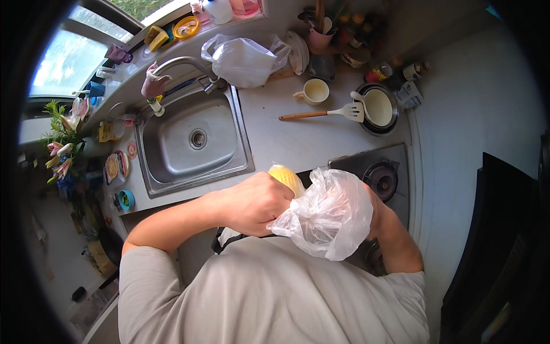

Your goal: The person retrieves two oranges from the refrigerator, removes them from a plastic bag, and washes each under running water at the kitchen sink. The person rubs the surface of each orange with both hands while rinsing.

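My left hand (260,204) is closed on the gathered part of a crumpled clear plastic bag (333,215), close to my chest. Beside its knuckles shows a yellow item (285,178) in a clear wrapping; what it is and what bears it I cannot tell. My right hand (373,210) is mostly hidden behind or inside the plastic bag, so its fingers do not show. Beyond my hands lie a steel sink (189,167) and, on the counter, a slotted spatula (352,112) with a wooden handle and a cream mug (316,92).
A gas stove (397,150) lies at the right, by my right forearm. Nested bowls (379,107) stand behind it near the wall. A faucet (184,62) arches over the sink, and a full white plastic bag (242,62) rests at the back. Flowers (62,148) stand far left.
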Tool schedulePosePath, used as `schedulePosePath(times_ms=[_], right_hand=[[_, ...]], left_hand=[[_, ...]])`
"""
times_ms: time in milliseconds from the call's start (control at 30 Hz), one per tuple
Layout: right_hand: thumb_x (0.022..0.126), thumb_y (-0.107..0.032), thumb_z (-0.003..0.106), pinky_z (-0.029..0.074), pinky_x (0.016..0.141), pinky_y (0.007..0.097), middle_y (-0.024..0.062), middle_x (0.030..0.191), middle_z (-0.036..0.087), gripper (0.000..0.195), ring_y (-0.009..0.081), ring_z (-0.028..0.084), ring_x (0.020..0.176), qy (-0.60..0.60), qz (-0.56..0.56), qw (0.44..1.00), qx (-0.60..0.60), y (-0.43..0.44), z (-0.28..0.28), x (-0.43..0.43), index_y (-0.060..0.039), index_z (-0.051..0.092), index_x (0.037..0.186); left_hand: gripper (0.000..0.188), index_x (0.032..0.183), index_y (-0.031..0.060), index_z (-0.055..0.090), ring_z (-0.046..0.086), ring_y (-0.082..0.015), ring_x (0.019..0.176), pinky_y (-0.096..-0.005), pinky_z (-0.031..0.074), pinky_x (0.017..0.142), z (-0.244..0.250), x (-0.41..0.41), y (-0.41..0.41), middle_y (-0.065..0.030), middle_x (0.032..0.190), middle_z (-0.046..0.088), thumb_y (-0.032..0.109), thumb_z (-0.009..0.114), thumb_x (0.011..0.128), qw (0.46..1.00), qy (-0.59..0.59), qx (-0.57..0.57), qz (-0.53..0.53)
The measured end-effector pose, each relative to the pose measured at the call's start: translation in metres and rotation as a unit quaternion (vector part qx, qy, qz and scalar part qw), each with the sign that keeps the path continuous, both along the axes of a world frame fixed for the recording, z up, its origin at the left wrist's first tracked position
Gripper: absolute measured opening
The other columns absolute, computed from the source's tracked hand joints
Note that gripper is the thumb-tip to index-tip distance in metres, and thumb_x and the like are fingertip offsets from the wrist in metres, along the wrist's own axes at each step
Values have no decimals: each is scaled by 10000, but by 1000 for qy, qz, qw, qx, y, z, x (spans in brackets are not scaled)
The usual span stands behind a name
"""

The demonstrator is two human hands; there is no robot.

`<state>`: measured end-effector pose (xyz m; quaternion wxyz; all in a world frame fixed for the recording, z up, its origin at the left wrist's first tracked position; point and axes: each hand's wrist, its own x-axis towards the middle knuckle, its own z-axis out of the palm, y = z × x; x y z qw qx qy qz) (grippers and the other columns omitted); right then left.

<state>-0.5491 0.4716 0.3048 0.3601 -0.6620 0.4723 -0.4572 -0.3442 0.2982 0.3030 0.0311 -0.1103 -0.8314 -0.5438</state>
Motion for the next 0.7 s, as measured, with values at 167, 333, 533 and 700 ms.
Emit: schedulePosePath(times_ms=[167,333,533,700], right_hand=[[683,-84,823,531,624,374,102,841,676,253,313,658,703,18,-22,999,-37,6,2,6,-28,672,879],[669,-101,837,535,603,375,77,817,686,250,287,668,672,32,-51,997,-58,13,-4,12,-41,684,857],[705,-98,823,546,668,366,99,817,698,256,315,681,703,-13,-72,997,12,18,-18,10,-14,699,913],[848,-89,760,489,966,332,90,1183,673,355,185,622,1072,-155,-70,972,161,11,-95,17,-30,657,1183]], left_hand=[[173,708,69,517,562,-308,621,-433,427,531,4,9,3,-80,631,513,70,686,745,999,38,-17,33],[168,708,67,522,561,-304,619,-421,439,535,-8,15,13,-78,639,532,76,687,738,994,77,-11,80],[158,756,67,546,595,-295,708,-422,475,589,-15,14,5,-65,725,583,99,700,756,989,69,-101,83],[155,888,85,606,594,-281,731,-393,492,621,-38,-2,5,-49,795,605,113,710,776,963,66,-183,185]])
